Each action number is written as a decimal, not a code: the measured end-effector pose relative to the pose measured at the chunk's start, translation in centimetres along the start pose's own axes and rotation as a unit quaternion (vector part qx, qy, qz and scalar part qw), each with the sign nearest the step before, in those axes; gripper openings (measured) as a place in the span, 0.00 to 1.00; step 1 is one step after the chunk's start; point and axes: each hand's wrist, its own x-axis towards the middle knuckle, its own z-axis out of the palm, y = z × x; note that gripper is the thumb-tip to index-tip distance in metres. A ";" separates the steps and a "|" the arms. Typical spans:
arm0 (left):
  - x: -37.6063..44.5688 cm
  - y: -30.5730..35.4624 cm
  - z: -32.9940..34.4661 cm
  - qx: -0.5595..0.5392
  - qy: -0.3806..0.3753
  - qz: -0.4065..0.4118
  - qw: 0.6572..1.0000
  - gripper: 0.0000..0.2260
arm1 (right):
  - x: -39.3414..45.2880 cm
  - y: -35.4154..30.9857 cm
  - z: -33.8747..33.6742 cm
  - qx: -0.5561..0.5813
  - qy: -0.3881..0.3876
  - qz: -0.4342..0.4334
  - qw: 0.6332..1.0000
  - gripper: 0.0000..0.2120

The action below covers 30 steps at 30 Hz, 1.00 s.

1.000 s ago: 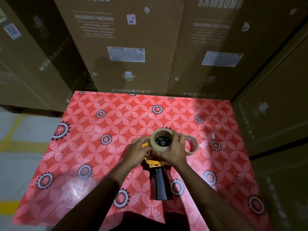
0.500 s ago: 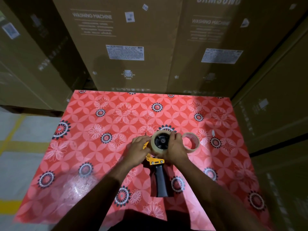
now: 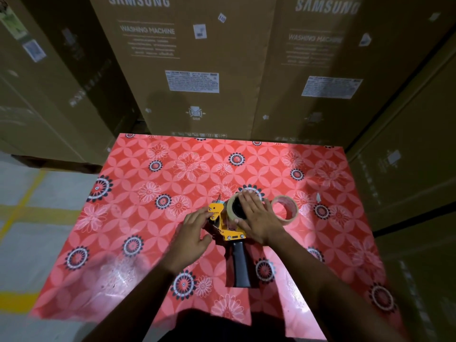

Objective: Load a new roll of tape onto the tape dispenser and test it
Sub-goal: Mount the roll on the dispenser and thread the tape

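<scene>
Nearest me: black pistol handle [image 3: 238, 264] of the tape dispenser [image 3: 225, 224] pointing back toward the body, dispenser lying on its side on the tabletop [image 3: 138, 218] (red floral cover). Left hand [image 3: 193, 234] rests at the yellow frame's left edge, fingers loosely curled against it; left grip looks released, not clenched on anything. Right hand [image 3: 256, 218] lies flat, fingers spread, palm pressing down on the new tape roll [image 3: 233, 207], which sits on the dispenser's hub; right grip flat too, pressing rather than grasping. Just right of that hand, a second tape roll [image 3: 285, 209] (nearly used up, mostly core) lies flat on the tabletop. Beyond the far edge: Samsung washing machine cartons [image 3: 197, 70] stacked as a wall.
</scene>
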 end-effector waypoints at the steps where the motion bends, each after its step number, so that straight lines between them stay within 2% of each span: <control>1: -0.3 -0.3 0.1 0.018 -0.011 0.005 1.000 0.29 | -0.2 -0.1 -0.1 0.010 0.013 0.002 1.000 0.38; 4: -1.2 -0.9 0.1 0.087 -0.048 0.018 0.995 0.35 | -2.2 -1.5 0.0 0.076 0.082 0.035 0.993 0.35; 8: -2.0 -1.0 0.1 0.171 -0.095 0.030 0.980 0.40 | -6.2 -5.1 2.1 0.085 0.102 0.059 0.989 0.37; 13: -1.7 -1.1 -0.1 0.190 -0.090 0.043 0.977 0.39 | -8.2 -7.2 5.7 0.078 0.036 0.079 0.993 0.42; 19: -1.7 -0.9 0.5 0.184 -0.093 0.039 0.978 0.39 | -7.9 -6.9 5.5 0.070 0.044 0.035 0.996 0.42; 23: -1.9 -0.8 0.7 0.198 -0.089 0.043 0.975 0.39 | -7.8 -7.2 5.6 0.065 0.051 0.035 0.996 0.39; 25: -1.9 -0.7 0.7 0.197 -0.092 0.035 0.975 0.35 | -7.8 -7.3 5.9 0.061 0.057 0.044 0.996 0.39; 26: -1.9 -0.5 0.7 0.199 -0.093 0.037 0.975 0.27 | -7.8 -7.3 5.9 0.058 0.058 0.046 0.996 0.38; 28: -1.8 -0.3 0.1 0.222 -0.089 0.041 0.970 0.04 | -7.7 -7.4 5.7 0.051 0.050 0.053 0.996 0.38; 30: -1.8 -0.9 -0.5 0.217 -0.084 0.037 0.972 0.14 | -7.7 -7.5 5.4 0.055 0.034 0.060 0.996 0.39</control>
